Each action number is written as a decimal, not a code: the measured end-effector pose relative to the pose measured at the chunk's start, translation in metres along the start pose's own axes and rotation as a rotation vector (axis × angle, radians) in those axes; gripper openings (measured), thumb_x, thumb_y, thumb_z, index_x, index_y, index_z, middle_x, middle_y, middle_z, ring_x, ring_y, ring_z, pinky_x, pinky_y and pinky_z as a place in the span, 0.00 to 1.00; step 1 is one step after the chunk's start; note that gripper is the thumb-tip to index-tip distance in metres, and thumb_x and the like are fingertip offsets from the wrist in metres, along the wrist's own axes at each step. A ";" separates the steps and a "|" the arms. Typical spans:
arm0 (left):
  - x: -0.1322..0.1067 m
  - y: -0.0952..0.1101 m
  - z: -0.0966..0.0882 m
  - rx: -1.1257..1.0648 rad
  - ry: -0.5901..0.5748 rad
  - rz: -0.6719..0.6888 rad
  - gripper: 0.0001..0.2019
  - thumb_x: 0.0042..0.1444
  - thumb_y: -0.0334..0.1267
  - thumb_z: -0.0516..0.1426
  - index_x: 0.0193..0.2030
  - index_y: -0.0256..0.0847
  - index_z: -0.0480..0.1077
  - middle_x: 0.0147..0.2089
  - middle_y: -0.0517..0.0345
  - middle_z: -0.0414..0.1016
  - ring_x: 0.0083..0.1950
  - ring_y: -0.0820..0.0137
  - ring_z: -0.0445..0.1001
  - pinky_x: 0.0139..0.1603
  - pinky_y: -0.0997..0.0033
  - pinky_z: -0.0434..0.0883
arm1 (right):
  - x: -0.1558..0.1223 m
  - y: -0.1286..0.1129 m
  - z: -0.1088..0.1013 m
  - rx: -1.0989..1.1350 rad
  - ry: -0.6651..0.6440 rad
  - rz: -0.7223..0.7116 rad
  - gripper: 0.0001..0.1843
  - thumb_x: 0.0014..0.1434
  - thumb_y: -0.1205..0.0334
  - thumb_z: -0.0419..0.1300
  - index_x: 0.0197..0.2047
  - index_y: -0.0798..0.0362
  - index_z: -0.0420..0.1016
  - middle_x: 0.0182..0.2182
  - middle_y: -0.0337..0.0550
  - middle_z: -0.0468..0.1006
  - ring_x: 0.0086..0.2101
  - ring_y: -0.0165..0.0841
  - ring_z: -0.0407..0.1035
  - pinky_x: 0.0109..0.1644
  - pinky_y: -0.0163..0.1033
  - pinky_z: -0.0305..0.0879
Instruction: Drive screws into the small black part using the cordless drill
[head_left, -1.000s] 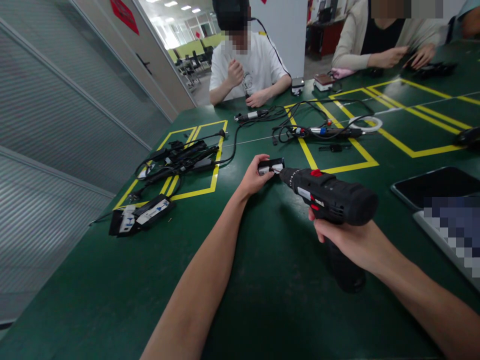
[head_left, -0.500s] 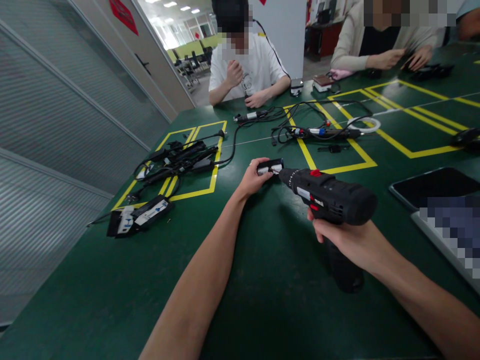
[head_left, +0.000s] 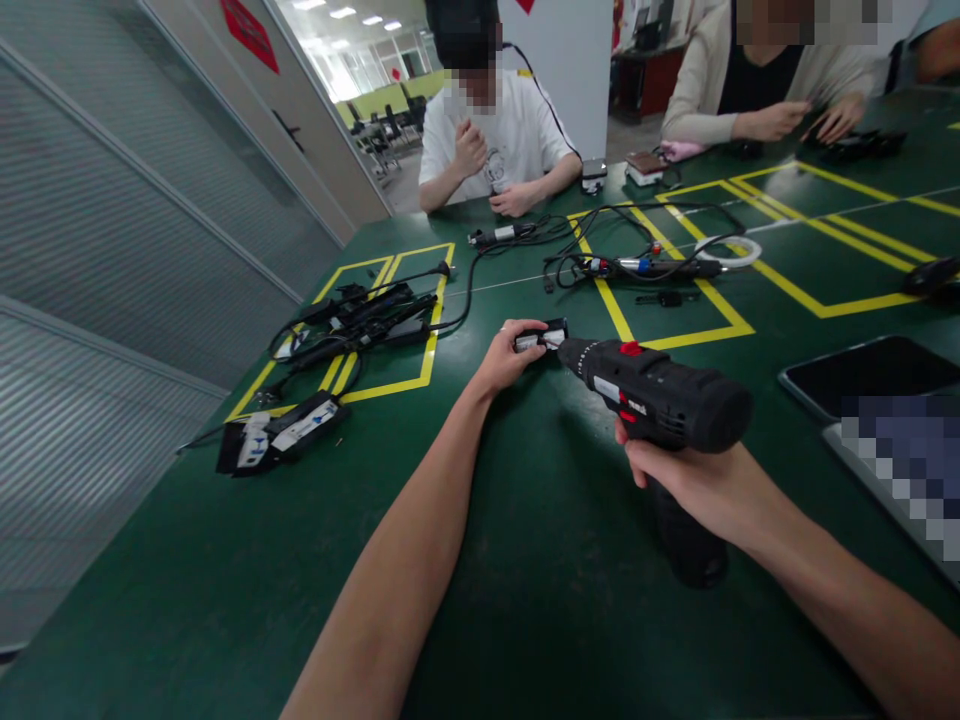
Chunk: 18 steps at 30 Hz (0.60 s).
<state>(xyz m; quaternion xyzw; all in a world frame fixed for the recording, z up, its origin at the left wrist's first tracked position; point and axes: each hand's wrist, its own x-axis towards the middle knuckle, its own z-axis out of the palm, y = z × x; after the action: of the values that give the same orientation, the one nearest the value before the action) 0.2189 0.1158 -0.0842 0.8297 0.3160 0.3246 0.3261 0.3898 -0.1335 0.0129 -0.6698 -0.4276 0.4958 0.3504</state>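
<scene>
A black cordless drill (head_left: 660,390) is gripped by its handle in my right hand (head_left: 690,475), its chuck pointing left and away from me. My left hand (head_left: 512,352) closes around a small black case with white parts (head_left: 555,335) on the table. The drill's tip meets the right side of this case; the bit is too small to make out, and whether it touches a screw cannot be seen. My fingers cover the left part of the case.
Black cables and tools (head_left: 375,325) lie in the left taped frame, with black-and-white pieces (head_left: 285,435) nearer me. A soldering-iron-like tool (head_left: 652,266) and white ring (head_left: 739,252) lie beyond the drill. A tablet (head_left: 877,375) is at right. Two people sit across the green table (head_left: 525,560).
Almost nothing differs. The view has shifted very slightly; both hands, the drill and the small case stay in place.
</scene>
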 end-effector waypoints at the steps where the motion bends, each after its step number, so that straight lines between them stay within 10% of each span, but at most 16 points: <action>1: 0.000 0.000 0.000 0.006 -0.003 0.001 0.16 0.53 0.37 0.60 0.50 0.42 0.73 0.50 0.54 0.71 0.54 0.63 0.68 0.60 0.60 0.64 | 0.000 -0.001 0.000 -0.001 0.003 0.003 0.03 0.53 0.62 0.58 0.33 0.51 0.71 0.25 0.38 0.73 0.27 0.31 0.67 0.28 0.36 0.62; 18: 0.002 0.002 0.004 0.012 0.034 0.026 0.10 0.53 0.36 0.60 0.42 0.41 0.74 0.44 0.55 0.71 0.52 0.64 0.68 0.58 0.60 0.64 | 0.000 -0.004 -0.001 -0.016 0.002 0.010 0.03 0.54 0.62 0.58 0.34 0.51 0.70 0.24 0.36 0.72 0.25 0.29 0.66 0.28 0.35 0.62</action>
<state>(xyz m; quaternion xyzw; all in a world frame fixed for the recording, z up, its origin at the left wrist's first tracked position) 0.2234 0.1150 -0.0841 0.8301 0.3126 0.3409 0.3115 0.3895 -0.1316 0.0166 -0.6751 -0.4280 0.4935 0.3428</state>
